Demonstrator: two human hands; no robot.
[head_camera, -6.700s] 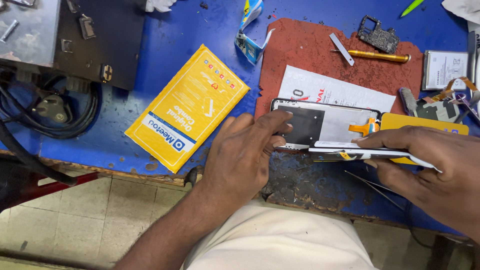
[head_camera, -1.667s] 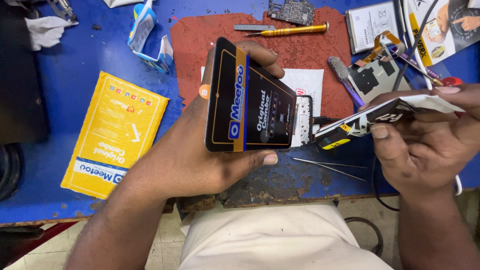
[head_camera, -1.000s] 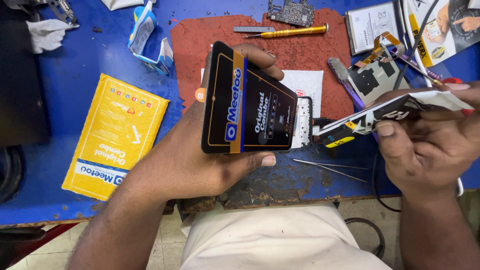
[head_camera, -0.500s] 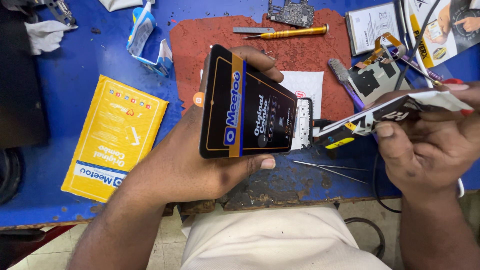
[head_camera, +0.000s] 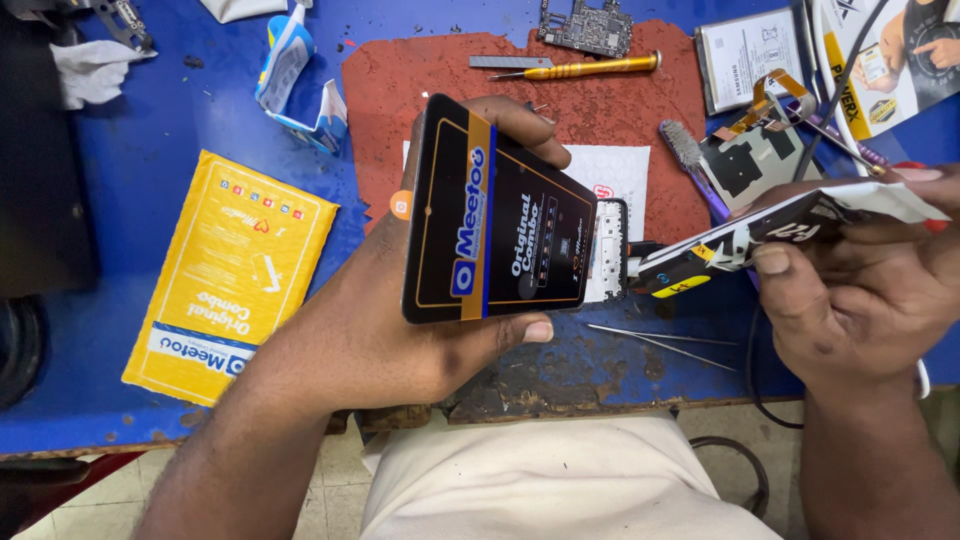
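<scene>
Blue surface (head_camera: 180, 140) crowded with parts: left hand (head_camera: 400, 320) grips a black screen panel (head_camera: 495, 215) upright; right hand (head_camera: 860, 290) pinches a phone frame (head_camera: 760, 235). Held by its edges, the panel could slip onto the tweezers (head_camera: 650, 342).

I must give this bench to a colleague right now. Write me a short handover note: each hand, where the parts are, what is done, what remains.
Left hand: holds the black display panel upright above the bench, its printed protective film on.
Right hand: grips a thin white-backed part by its edge, tilted.
On the bench: the open phone frame lies on white paper on the red mat, tweezers at the front edge, a yellow screwdriver and a circuit board at the back, a yellow padded envelope to the left.
Done: phone opened, new panel out of its envelope.
Left: panel not yet seated in the frame; film not yet peeled.
</scene>
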